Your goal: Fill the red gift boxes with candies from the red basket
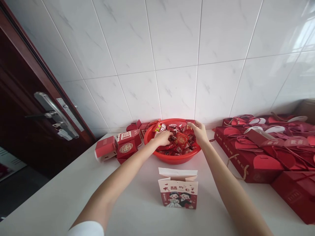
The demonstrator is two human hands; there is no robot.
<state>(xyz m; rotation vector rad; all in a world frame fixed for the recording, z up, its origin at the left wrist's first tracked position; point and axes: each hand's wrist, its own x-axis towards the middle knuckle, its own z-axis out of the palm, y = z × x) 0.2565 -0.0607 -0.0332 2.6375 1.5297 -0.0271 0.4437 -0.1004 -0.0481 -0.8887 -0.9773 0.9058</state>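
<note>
A red plastic basket (173, 159) full of red-wrapped candies (181, 140) sits against the tiled wall. My left hand (162, 138) reaches into its left side, fingers bent and closed on a wrapped candy, with the fingertips partly hidden among the pile. At the right rear rim, my right hand (200, 131) has its fingers closed on a small red packet (190, 121), only part of which shows. In front of the basket, between my forearms, an upright paper gift box (179, 195) with a cartoon couple printed on it stands with its top flaps open.
Several small red boxes (126, 149) lie to the basket's left. Many red gift boxes (256, 160) with rope handles crowd the right side of the white table (137, 203). A dark red door (31, 95) with a metal handle is beyond the table's left edge.
</note>
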